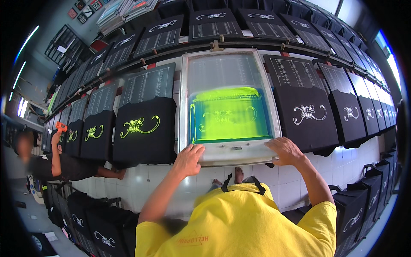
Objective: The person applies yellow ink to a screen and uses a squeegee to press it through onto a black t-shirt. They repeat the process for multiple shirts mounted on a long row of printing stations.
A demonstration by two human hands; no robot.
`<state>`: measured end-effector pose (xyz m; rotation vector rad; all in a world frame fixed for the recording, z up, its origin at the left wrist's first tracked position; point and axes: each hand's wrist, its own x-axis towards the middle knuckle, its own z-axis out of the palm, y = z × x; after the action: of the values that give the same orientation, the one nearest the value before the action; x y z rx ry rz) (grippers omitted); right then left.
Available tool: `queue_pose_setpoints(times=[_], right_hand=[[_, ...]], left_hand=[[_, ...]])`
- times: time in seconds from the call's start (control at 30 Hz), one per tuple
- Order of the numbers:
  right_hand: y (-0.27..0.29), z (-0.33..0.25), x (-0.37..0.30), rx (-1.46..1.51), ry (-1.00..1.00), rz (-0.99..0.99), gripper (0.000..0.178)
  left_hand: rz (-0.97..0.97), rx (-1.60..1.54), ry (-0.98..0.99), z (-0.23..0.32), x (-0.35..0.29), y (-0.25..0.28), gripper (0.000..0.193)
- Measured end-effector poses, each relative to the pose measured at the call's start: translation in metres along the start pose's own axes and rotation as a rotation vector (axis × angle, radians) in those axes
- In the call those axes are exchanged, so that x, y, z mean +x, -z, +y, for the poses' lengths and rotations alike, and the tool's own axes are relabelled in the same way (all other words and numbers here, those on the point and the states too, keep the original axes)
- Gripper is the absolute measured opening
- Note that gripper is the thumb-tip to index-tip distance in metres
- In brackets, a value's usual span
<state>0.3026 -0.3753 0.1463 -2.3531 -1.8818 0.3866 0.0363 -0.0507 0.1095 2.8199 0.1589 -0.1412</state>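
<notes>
A screen printing frame [272,112] with pale metal sides lies over a pallet in the middle of the row. Bright yellow-green ink [231,124] covers much of the blue-green lower mesh, with a thick ridge along its far edge. A curled floral design shows faintly through it. My left hand [188,161] grips the frame's near left corner, fingers on top of the rim. At the near right corner, my right hand [286,150] holds the rim the same way. The shirt under the frame is hidden.
Left of the frame, a black shirt [143,143] bears a yellow-green print; right of it, another black shirt [306,122] has a white one. Racks of shirts stand ahead and behind me. At the far left a person holds an orange gun-shaped tool [61,127].
</notes>
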Motion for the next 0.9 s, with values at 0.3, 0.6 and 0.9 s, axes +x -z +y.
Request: queue_pose_setpoints(times=[0.3, 0.6, 0.9], right_hand=[[0.017, 0.015, 0.054, 0.091, -0.188, 0.168, 0.020], [-0.010, -0.002, 0.028, 0.048, -0.118, 0.322, 0.030], [-0.056, -0.014, 0.017, -0.096, -0.165, 0.392, 0.031]], left_hand=[[0.025, -0.145, 0.165, -0.022, 0.049, 0.017, 0.027], [0.140, -0.144, 0.128, -0.012, 0.025, 0.013, 0.035], [0.381, -0.034, 0.082, -0.010, 0.001, -0.058, 0.035]])
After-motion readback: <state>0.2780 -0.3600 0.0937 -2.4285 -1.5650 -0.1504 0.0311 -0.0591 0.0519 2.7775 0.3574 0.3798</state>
